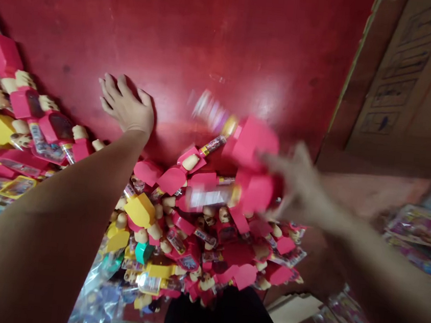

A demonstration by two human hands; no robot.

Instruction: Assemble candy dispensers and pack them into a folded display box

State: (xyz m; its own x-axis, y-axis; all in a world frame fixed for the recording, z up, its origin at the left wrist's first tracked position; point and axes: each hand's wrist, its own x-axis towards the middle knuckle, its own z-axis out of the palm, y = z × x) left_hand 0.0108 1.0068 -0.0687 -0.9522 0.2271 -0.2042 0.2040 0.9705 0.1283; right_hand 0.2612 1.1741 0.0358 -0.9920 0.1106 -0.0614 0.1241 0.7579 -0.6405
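My left grip (pixel 126 105) open wide, spread flat on glossy red table (pixel 197 41); right grip (pixel 297 185) motion-blurred, hold unreadable, just beside pink plastic packaged toy (pixel 257 148), topping heap of pink-and-yellow packaged toys (pixel 193 231)

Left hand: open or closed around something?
Open: the left hand lies spread, palm down on the red surface, holding nothing.
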